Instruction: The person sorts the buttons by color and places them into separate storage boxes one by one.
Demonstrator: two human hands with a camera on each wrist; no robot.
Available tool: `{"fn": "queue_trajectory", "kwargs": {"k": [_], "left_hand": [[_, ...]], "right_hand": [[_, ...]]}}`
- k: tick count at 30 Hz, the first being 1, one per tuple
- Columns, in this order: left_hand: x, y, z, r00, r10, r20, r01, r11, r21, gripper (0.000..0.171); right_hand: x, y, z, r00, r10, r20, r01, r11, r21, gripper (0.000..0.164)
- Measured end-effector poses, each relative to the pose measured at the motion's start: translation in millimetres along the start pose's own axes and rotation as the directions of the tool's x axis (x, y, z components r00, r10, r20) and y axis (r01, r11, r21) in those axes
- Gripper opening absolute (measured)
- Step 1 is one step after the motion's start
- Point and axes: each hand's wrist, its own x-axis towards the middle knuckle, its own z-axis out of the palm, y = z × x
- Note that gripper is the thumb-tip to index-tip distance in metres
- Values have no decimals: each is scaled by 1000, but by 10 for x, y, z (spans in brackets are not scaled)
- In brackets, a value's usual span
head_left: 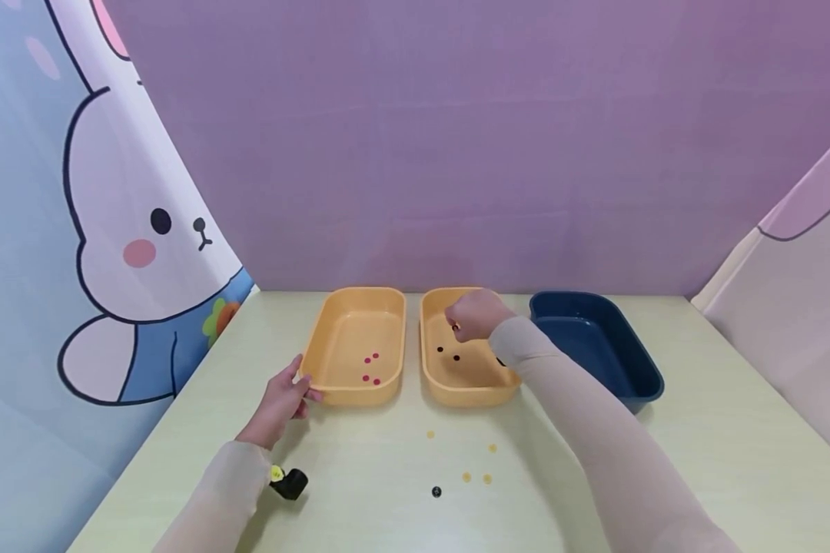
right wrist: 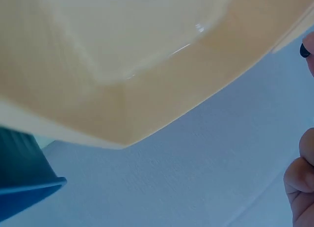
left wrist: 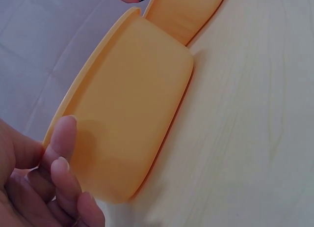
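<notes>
A: Re R grip [head_left: 480, 315], pls: holding what?

B: Held black btn [head_left: 454, 328], pinched btwn thumb & curled finger. Closed right down onto it, other fingers folded in, fist-like.

A: Where, exactly?

B: Over mid orange tray [head_left: 473, 396], toward far end. Visible in R wrist view too, at far R edge, dark & partly covered by fingertips.

A: Contents of mid orange tray?

B: Two loose black btns [head_left: 456, 358], near each other on tray floor. Also dark bit [head_left: 501, 362] by R sleeve [head_left: 602, 438]; can't tell what.

A: OK. L grip [head_left: 280, 399]?

B: On near L corner of L orange tray [head_left: 353, 326]. Partly closed round corner: thumb at rim, other fingers bent along outer wall. Can't tell re contact of each finger.

A: Contents there?

B: Four red btns [head_left: 376, 355], grouped toward near end.

A: And on counter [head_left: 360, 491]?

B: Four yellow btns [head_left: 487, 479], spread in front of mid orange tray, plus lone black btn [head_left: 436, 492] just nearer the camera. At L wrist, small black gadget [head_left: 290, 485] w/ yellow spot. Blue tray [head_left: 615, 338] to R of mid orange tray, partly hidden by R sleeve.

A: Bkgd?

B: Purple cloth [head_left: 484, 153] behind all three trays; rabbit-print cloth [head_left: 145, 307] on L, pale cloth [head_left: 795, 322] on R.
</notes>
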Motion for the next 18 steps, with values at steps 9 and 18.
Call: {"fn": "queue_trajectory", "kwargs": {"k": [9,18], "left_hand": [[3,2,10,1000,3,-6,-3,1000,4,59],[-29,13,11,1000,0,-1,0,1000,11,59]], "right_hand": [[49,-24,97,999,-27,38,30,997,-69,13],[24,-32,162,998,-51,20,53,995,-87,10]]}}
